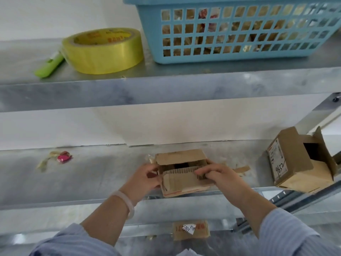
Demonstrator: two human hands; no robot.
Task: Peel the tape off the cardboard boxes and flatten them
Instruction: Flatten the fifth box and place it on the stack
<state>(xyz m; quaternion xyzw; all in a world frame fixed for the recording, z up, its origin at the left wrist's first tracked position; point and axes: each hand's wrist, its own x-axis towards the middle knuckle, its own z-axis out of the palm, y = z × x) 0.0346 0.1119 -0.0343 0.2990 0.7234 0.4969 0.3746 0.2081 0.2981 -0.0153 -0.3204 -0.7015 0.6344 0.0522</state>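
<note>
"What did the fingers have hold of?"

"At lower centre, the left hand (145, 179) curled round the left end of the small box (181, 183) on the shelf edge. The right hand (219, 177) bent its fingers over the torn front flap, gripping it."

"Anything nearby?"

"A brownish strip (241, 169) lay just right. A second open box (293, 163) sat tipped, far right. Above were a tape roll (103, 50) and a blue basket (230, 56)."

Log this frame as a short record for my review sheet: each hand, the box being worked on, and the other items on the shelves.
left hand: grips the small box at its left side
right hand: fingers curled over its front flap's edge
small box: top open, on the middle shelf
second box: open, tilted, same shelf, right
upper shelf: tape roll, green cutter, blue basket
below: cardboard piece
</note>
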